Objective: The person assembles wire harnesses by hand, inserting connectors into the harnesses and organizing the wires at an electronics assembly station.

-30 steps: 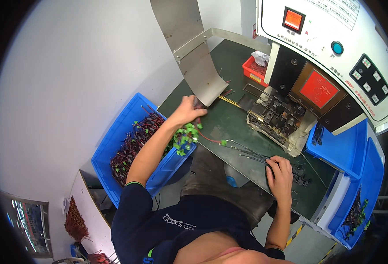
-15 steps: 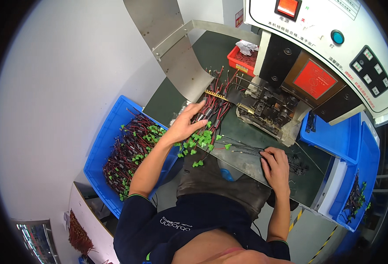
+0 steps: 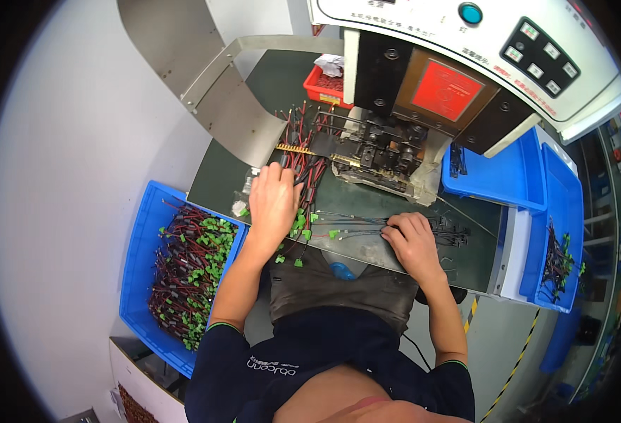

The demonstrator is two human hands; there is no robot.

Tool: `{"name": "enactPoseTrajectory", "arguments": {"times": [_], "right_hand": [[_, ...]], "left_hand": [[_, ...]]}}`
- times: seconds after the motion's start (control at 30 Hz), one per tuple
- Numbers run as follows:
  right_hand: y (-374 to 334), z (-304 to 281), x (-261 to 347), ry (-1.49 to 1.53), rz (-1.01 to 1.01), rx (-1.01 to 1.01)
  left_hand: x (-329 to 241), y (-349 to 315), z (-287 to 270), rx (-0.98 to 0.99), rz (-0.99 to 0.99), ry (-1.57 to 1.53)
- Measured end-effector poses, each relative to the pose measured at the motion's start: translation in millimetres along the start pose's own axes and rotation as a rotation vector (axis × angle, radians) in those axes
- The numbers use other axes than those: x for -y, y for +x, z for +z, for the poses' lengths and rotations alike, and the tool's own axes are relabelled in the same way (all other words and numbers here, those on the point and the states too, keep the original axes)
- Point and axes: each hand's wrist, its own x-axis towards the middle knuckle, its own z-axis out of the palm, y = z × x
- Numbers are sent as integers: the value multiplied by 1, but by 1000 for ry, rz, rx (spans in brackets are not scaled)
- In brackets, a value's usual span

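Under and beside my left hand [image 3: 274,201] lies a thick bundle of red and black wires [image 3: 312,176] with green connectors [image 3: 299,224] at the near ends. That hand's fingers bend down at the bundle's left side, and its thumb stands apart over the wires. Some connectors are hidden beneath it. To the right, my right hand [image 3: 412,243] is closed on several thin black cables [image 3: 363,229] lying flat on the green tabletop [image 3: 374,201]. Their dark ends [image 3: 452,233] fan out beyond the fingers. What exactly sits between the fingertips is hidden.
A crimping-type machine [image 3: 384,151] stands behind the hands, fed by a brass terminal strip [image 3: 296,149]. At left, a blue bin [image 3: 135,275] holds many wires. Blue trays [image 3: 511,176] stand at right, a red box [image 3: 322,95] behind. A curved metal guard [image 3: 229,106] overhangs the left side.
The whole view has shifted. My left hand has drawn to the bundle's left side, its fingers now more bent. My right hand remains on the black cables, its fingers slightly moved.
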Motion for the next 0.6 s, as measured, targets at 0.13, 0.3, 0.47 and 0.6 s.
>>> {"name": "enactPoseTrajectory", "arguments": {"times": [0.13, 0.3, 0.47, 0.6], "right_hand": [[1, -5, -4, -71, -69, 52], [4, -21, -9, -111, -59, 88], [8, -5, -1, -55, 36, 154], [-1, 10, -10, -110, 69, 121]], "left_hand": [[-4, -2, -33, 119, -111, -170], [18, -13, -74, 181, -103, -539], [41, -30, -91, -60, -258, -595], [58, -52, -113, -194, -500, -814]]}}
